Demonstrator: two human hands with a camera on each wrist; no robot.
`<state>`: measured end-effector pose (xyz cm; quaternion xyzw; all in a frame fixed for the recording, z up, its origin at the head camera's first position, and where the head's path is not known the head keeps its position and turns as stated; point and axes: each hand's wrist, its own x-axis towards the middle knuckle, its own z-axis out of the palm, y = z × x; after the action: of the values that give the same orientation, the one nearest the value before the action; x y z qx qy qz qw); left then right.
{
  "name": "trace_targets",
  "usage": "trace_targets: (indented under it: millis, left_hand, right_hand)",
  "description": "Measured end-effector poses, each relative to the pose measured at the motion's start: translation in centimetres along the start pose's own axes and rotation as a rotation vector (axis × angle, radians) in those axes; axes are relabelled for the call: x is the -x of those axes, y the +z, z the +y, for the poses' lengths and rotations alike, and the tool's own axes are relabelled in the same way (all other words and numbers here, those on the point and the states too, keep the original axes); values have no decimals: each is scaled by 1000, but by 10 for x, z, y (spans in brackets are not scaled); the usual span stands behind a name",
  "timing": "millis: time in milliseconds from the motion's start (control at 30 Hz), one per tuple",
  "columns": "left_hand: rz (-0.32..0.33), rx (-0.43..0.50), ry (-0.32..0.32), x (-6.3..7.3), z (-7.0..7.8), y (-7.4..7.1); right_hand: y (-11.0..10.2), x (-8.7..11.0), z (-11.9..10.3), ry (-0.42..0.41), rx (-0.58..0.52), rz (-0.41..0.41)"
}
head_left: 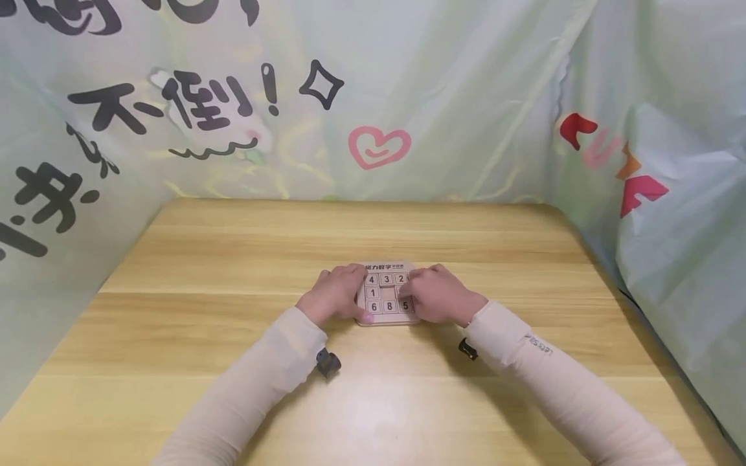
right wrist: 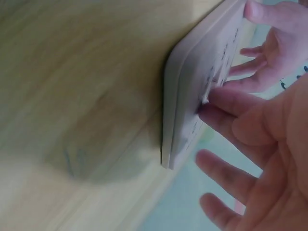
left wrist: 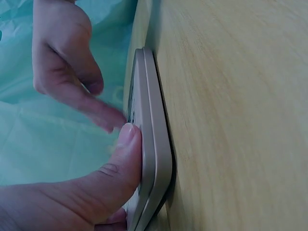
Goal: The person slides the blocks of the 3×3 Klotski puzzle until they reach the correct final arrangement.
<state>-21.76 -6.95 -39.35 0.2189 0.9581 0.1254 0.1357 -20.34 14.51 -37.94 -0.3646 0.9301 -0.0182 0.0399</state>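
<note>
A sliding number puzzle (head_left: pixel 387 318) with a pale pinkish frame lies flat on the table in the head view. Its top row reads 4, 3, 2; the bottom row reads 6, 8, 5. Tile 1 sits at the middle left, and the centre square holds no tile. My left hand (head_left: pixel 333 292) grips the puzzle's left side, its thumb (left wrist: pixel 126 139) on the near edge. From the right, my right hand (head_left: pixel 438 294) touches the middle-right tile with its fingertips (right wrist: pixel 211 113) and hides that tile's number. Its other fingers are spread off the board in the right wrist view.
The wooden table (head_left: pixel 233 246) surrounds the puzzle. A pale printed curtain (head_left: pixel 454 97) hangs along the back and both sides. A dark wrist camera (head_left: pixel 328 364) sticks out below the left cuff, another (head_left: pixel 468 349) by the right cuff.
</note>
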Motion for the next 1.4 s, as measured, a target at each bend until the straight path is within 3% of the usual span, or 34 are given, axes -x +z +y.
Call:
trace_targets:
  millis: [133, 200, 333, 433, 700, 800, 1000, 1267, 1400]
  left_hand:
    - [5, 0, -1, -1, 1, -1]
    - [2, 2, -4, -2, 1, -1]
    - [-5, 7, -1, -2, 1, -1]
    - [-5, 3, 1, -2, 2, -1]
    - [10, 2, 0, -2, 2, -2]
    - [5, 3, -1, -2, 2, -2]
    - [-8, 6, -2, -2, 0, -1]
    - [-7, 3, -9, -1, -1, 1]
    - [-4, -5, -9, -1, -1, 1]
  right_hand:
    - [0, -1, -1, -55, -91, -63]
    - [3, -3, 0, -69, -107, -57]
    - [6, -4, 5, 23, -37, -4]
    - [4, -1, 7, 73, 3, -11]
    - [-2, -8, 6, 11, -39, -23]
    - [-1, -12, 7, 32, -32, -56]
    - [-2, -10, 12, 116, 34, -36]
    - [3, -2, 0, -75, -49, -65]
    - [7, -4, -2, -66, 1, -75]
